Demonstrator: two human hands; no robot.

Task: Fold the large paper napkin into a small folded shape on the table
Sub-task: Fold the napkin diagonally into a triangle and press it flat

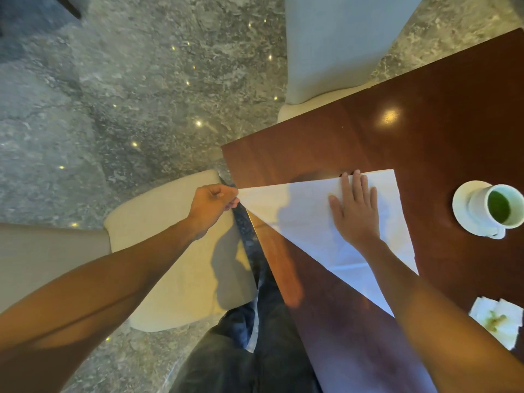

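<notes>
The napkin (pixel 306 219) lies on the brown counter (pixel 425 114) as a large white triangle, which suggests one diagonal fold is already made; its long edge runs from the corner at the counter's near-left edge down toward the person's right forearm. It is still big, so I judge the task to be at an early stage: several more folds are needed before it becomes a small shape.

The right hand (pixel 355 209) is spread flat, palm down, pressing the napkin against the counter near its far edge. The left hand (pixel 212 204) is closed around the napkin's pointed corner, pinched between thumb and fingers just off the counter's edge, and pulls it taut. The two hands are well apart, one at each end of the sheet.

The right forearm covers the napkin's near tip, so its end is hidden. Whether the layers line up exactly cannot be told. A thin pale strip hangs below the counter edge over the dark trousers; I cannot tell whether it belongs to the napkin.

Beyond the napkin, to the right, a white cup (pixel 499 205) of green liquid stands on a saucer (pixel 462 205), apart from the sheet. A crumpled, stained tissue (pixel 499 324) lies at the near right, partly cut off by the frame. Pale chairs (pixel 181 251) stand on a grey stone floor (pixel 113 95).
</notes>
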